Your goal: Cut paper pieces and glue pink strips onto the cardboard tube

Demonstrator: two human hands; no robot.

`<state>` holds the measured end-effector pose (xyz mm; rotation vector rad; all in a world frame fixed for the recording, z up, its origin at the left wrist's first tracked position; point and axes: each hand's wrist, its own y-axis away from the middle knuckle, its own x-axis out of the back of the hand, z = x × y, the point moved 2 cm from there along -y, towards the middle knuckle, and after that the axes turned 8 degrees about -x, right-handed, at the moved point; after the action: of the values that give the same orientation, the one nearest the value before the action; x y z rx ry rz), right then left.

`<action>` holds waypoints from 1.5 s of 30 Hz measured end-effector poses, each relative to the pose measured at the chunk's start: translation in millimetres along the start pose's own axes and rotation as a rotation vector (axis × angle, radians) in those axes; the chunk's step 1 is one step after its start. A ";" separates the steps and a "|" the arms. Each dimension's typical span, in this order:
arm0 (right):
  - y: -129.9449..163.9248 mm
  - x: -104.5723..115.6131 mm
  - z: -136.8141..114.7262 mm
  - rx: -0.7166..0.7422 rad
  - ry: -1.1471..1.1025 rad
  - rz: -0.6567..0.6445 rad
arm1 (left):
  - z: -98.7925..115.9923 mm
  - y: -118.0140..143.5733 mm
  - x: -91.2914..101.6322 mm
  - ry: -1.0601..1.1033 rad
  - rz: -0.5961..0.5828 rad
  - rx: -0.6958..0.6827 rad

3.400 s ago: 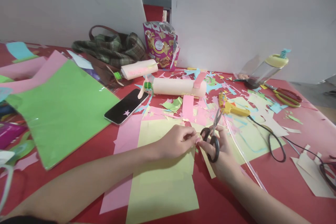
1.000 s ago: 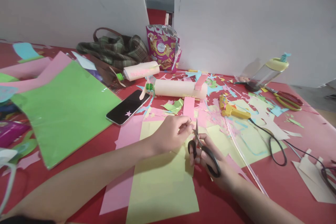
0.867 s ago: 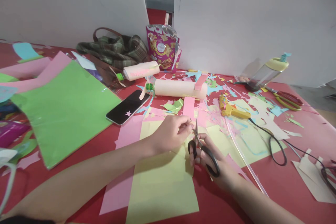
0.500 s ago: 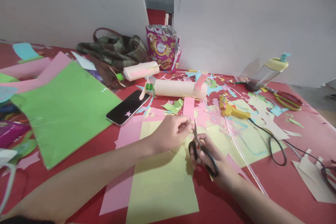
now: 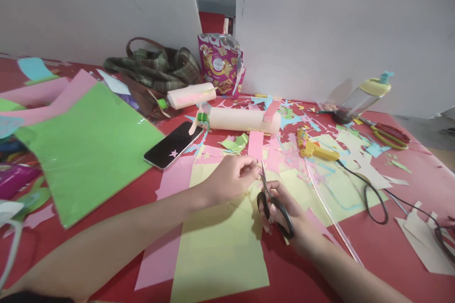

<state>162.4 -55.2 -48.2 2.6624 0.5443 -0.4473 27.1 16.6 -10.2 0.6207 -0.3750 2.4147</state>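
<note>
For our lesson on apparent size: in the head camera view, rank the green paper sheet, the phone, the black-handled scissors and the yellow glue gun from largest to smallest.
1. green paper sheet
2. phone
3. black-handled scissors, nearer the camera, so unsure against the phone
4. yellow glue gun, close to the scissors in apparent size

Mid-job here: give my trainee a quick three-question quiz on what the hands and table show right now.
1. True or false: the right hand holds the black-handled scissors.
2. What does the left hand pinch at its fingertips: (a) a small paper piece, (b) the phone, (c) the glue gun?
3. Which lies nearer the hands: the phone or the red-handled scissors?

Key: 1 true. 2 (a); the paper piece is mostly hidden by the fingers. 3 the phone.
</note>
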 end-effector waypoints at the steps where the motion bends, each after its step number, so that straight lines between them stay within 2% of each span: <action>1: 0.1 -0.1 0.2 0.003 -0.006 -0.003 | -0.4 0.1 -0.2 0.002 -0.004 0.001; 16: 0.0 -0.3 2.5 0.022 -0.019 -0.031 | -1.4 -0.8 -2.2 0.009 -0.010 0.020; 35: -1.4 -3.7 4.2 0.026 -0.105 -0.019 | 2.8 5.1 -16.1 0.290 0.149 0.025; 45: 0.7 -8.8 11.3 0.038 -0.041 0.033 | -0.3 9.5 -25.4 0.274 0.193 0.062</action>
<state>152.5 -63.4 -54.6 2.6882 0.4831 -0.5057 39.0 -3.1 -24.5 0.2833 -0.2542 2.6598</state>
